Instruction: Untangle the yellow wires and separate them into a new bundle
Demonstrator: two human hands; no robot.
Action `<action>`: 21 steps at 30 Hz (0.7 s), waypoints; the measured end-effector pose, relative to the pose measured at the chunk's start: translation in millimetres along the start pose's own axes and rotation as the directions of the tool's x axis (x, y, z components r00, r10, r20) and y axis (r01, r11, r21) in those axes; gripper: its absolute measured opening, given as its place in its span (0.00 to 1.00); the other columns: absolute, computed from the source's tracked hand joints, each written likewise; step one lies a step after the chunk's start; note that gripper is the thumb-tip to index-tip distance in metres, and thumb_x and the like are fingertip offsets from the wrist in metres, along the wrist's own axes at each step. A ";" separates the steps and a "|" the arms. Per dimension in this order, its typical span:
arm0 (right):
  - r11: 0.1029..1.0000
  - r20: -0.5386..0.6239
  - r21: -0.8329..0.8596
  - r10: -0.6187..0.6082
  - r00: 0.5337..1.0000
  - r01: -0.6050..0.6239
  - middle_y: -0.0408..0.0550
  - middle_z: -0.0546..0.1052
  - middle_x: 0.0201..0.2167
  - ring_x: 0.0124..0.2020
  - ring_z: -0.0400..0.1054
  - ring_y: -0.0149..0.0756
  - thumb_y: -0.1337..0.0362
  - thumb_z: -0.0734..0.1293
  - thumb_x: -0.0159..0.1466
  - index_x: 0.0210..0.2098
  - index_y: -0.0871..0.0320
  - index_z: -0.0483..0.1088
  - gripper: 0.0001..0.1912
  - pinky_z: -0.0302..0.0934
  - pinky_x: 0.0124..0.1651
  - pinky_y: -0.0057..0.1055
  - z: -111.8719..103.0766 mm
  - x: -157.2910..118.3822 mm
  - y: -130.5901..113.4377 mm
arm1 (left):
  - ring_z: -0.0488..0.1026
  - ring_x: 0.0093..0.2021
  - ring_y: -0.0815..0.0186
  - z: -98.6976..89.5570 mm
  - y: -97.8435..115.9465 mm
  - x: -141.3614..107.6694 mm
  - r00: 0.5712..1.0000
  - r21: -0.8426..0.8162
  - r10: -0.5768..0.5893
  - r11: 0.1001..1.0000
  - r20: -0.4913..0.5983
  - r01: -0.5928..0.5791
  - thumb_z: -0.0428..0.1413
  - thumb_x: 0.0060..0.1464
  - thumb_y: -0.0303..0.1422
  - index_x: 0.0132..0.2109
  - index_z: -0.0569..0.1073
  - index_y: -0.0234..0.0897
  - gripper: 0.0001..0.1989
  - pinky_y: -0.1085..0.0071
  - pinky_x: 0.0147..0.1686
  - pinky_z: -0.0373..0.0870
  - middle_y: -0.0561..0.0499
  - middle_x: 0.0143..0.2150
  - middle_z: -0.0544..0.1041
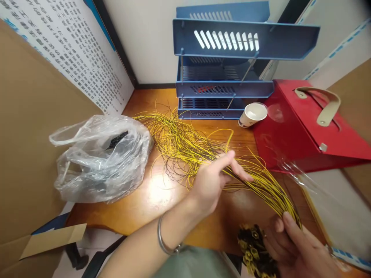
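A long bundle of thin yellow and black wires point(261, 189) runs across the wooden table, its far part fanned out in a loose tangle. My left hand point(210, 181), with a metal bangle on the wrist, is wrapped loosely round the middle of the bundle, thumb and forefinger stretched out along it. Near the table's front right, my right hand point(295, 239) grips the gathered end between thumb and fingers. Beside and below that hand hangs a cluster of yellow and black ends point(251, 251), which look like small connectors or terminals; how they join the wires is hidden.
A clear plastic bag point(104, 166) with something dark inside sits at the left. Behind the wires stand a blue tiered file rack point(208, 88) and a paper cup point(252, 115). The red box or bag with a beige handle point(290, 131) is at the right. Cardboard point(26, 116) borders the left side.
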State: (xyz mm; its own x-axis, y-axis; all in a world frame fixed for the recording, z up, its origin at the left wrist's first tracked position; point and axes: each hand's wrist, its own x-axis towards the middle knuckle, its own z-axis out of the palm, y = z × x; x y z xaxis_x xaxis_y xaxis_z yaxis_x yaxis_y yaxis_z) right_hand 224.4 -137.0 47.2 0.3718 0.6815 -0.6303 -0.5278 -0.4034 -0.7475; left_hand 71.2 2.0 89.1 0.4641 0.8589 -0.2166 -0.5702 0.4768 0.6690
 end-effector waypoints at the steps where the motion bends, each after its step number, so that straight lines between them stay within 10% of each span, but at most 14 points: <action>1: 1.000 -0.010 0.003 -0.003 1.000 0.003 0.35 0.50 0.18 0.18 0.44 0.24 0.45 0.79 0.53 0.22 0.57 0.66 0.26 0.47 0.18 0.24 -0.7 0.9 0.3 | 0.72 0.28 0.67 -2.4 8.3 3.6 0.999 -0.114 -0.031 0.993 -0.038 0.027 0.48 0.68 0.33 0.23 0.67 0.36 0.23 0.68 0.41 0.72 0.53 0.21 0.66; 8: 1.000 -0.015 -0.006 -0.022 1.000 0.022 0.32 0.45 0.17 0.16 0.40 0.22 0.41 0.78 0.50 0.20 0.58 0.66 0.29 0.41 0.17 0.23 5.8 2.2 5.3 | 0.48 0.13 0.76 -23.5 101.5 43.3 0.975 -0.315 -0.063 0.949 -0.213 -0.007 0.48 0.70 0.35 0.24 0.55 0.37 0.24 0.79 0.14 0.45 0.61 0.16 0.48; 15: 1.000 0.024 0.019 -0.009 1.000 0.009 0.32 0.44 0.17 0.17 0.38 0.22 0.42 0.79 0.49 0.19 0.59 0.69 0.28 0.39 0.17 0.23 11.8 1.0 5.8 | 0.42 0.13 0.74 -50.6 174.8 83.0 0.901 -0.254 0.147 0.930 -0.408 -0.266 0.50 0.67 0.30 0.26 0.53 0.40 0.20 0.71 0.16 0.40 0.61 0.14 0.47; 21: 0.999 -0.031 0.037 -0.015 0.999 0.016 0.33 0.45 0.16 0.17 0.40 0.22 0.42 0.80 0.46 0.17 0.59 0.68 0.29 0.40 0.17 0.23 8.8 1.8 -0.3 | 0.38 0.24 0.68 -68.1 225.9 104.3 0.746 -0.050 0.317 0.904 -0.586 -0.424 0.48 0.70 0.32 0.28 0.53 0.38 0.20 0.70 0.23 0.38 0.58 0.21 0.44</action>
State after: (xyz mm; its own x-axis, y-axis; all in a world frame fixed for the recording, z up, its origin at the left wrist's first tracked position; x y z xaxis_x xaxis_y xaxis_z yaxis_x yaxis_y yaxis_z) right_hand 218.4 -130.3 48.1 0.4026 0.6684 -0.6254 -0.5497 -0.3697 -0.7491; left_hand -55.4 212.1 169.2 -0.2320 0.9013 -0.3658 -0.7464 0.0762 0.6611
